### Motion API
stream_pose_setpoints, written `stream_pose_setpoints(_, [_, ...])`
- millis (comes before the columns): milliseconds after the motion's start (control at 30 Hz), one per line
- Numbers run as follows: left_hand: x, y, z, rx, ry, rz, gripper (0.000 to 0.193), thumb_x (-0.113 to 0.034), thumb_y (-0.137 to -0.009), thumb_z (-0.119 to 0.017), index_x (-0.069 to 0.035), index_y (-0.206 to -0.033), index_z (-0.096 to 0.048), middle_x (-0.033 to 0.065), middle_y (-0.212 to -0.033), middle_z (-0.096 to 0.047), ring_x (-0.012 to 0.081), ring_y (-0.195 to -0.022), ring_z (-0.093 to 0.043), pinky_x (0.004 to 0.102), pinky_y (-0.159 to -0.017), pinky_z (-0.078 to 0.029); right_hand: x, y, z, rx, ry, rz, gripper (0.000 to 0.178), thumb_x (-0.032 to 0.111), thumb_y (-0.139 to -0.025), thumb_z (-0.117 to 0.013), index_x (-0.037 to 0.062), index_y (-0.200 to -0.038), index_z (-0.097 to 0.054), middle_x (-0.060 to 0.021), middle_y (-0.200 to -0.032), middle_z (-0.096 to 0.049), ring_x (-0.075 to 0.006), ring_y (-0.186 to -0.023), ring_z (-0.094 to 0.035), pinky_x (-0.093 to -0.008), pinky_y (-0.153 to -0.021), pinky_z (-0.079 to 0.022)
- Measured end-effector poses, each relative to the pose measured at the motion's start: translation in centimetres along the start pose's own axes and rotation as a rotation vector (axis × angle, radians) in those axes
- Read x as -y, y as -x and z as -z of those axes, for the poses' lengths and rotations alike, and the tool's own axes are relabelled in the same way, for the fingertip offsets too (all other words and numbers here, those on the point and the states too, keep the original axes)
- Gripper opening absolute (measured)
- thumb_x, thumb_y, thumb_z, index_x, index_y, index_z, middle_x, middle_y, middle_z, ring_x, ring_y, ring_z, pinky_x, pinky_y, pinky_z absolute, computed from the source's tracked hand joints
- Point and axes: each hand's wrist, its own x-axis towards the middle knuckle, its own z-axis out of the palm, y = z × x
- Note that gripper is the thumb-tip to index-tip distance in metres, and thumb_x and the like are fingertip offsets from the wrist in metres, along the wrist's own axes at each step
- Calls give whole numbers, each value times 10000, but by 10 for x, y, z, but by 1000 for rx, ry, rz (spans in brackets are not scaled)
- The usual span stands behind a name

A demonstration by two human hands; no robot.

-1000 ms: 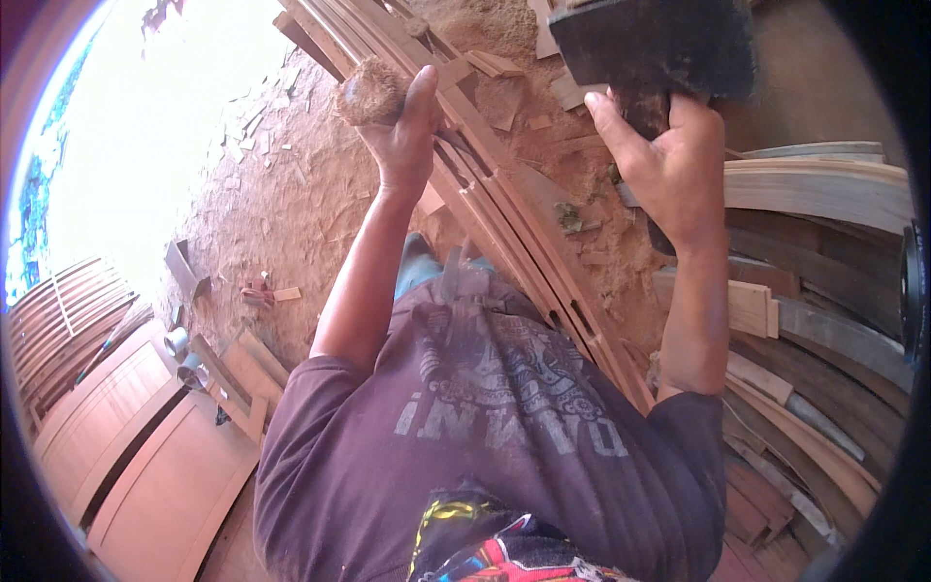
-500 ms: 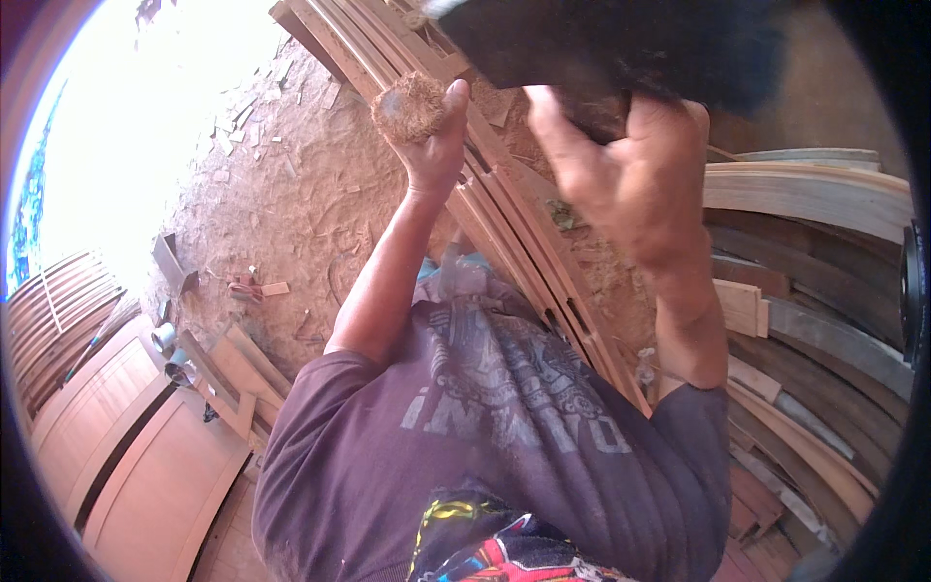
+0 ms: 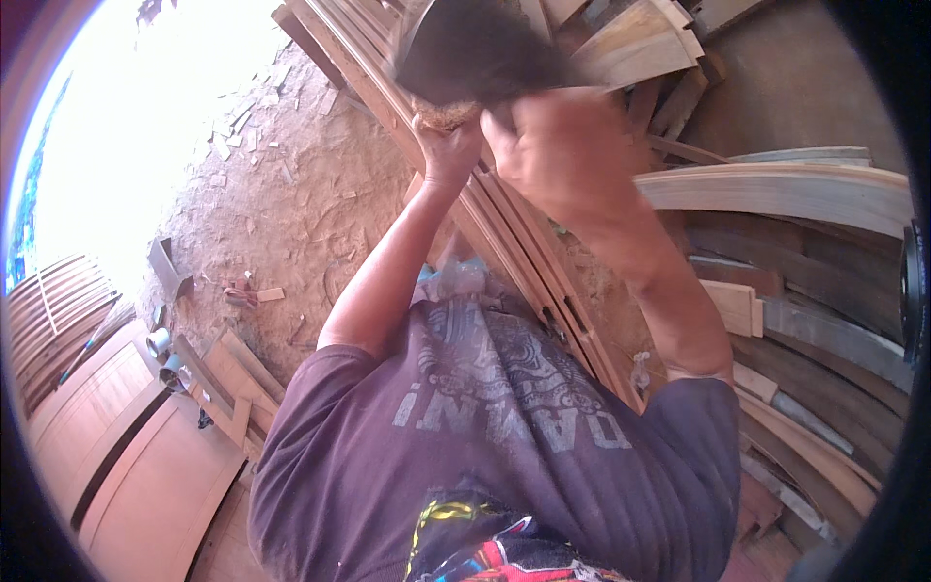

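My left hand (image 3: 451, 155) is closed around an upright tool handle with a frayed, fibrous top (image 3: 446, 115). Its lower end is hidden, so I cannot tell what kind of tool it is. Blurred by motion, a broad dark mallet-like head (image 3: 475, 53) covers most of that top; whether the two touch cannot be told. My right hand (image 3: 561, 145), also smeared, is closed on its handle. Beneath both hands, long wooden frame pieces (image 3: 514, 233) with grooves and slots run diagonally from the top toward my right side.
Wood offcuts (image 3: 635, 48) are piled beyond my right hand. Boards and planks (image 3: 786, 199) are stacked along the right. Shavings and chips lie on the dirt floor (image 3: 301, 223). Panelled wooden doors (image 3: 160, 475) and small cans (image 3: 173, 369) are at the lower left.
My right hand has swung the dark mallet leftward, over the frayed handle top. My left hand has shifted slightly right and down, still gripping the handle.
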Motion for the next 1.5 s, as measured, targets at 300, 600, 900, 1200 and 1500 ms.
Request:
stream_pose_setpoints(300, [-32,-48,18,111,-173,447,243,-213,-885,-853,-20,-986,-746,43,-864,-746,135,-747,-682,303,-690,-553,-60,21,-22,-14,-295,-60,251,215,-876,-746,-22,-957,-721,-239,-902,-744,-423,-875,-741,-491,-783,-588])
stream_pose_setpoints(600, [-57,-22,17,101,-27,169,301,-166,-962,-790,-89,-730,-614,-35,-587,-571,63,-507,-537,257,-464,-426,-97,85,-27,-96,-577,-352,229,132,-906,-788,-37,-1053,-740,-129,-914,-780,-155,-818,-709,-338,-772,-552])
stream_pose_setpoints(900, [-41,-2,18,67,62,210,285,-115,-996,-742,-100,-750,-600,-37,-615,-551,54,-526,-516,260,-471,-417,-94,90,-35,2,-573,-420,241,125,-904,-790,-48,-1064,-740,-150,-967,-793,-183,-881,-739,-345,-817,-557])
stream_pose_setpoints(1200, [-42,2,18,100,32,144,289,-101,-994,-739,-90,-750,-584,-44,-629,-549,51,-541,-510,258,-480,-405,-87,89,-41,13,-564,-343,223,116,-905,-789,-49,-1050,-750,-169,-985,-795,-203,-906,-754,-350,-816,-565])
stream_pose_setpoints(1500, [-27,17,11,13,36,-15,203,-42,-891,-764,-13,-1053,-645,47,-948,-668,118,-752,-639,284,-636,-537,-30,39,4,-170,-227,169,161,90,-848,-815,-21,-930,-732,-151,-875,-764,-308,-843,-762,-425,-750,-583])
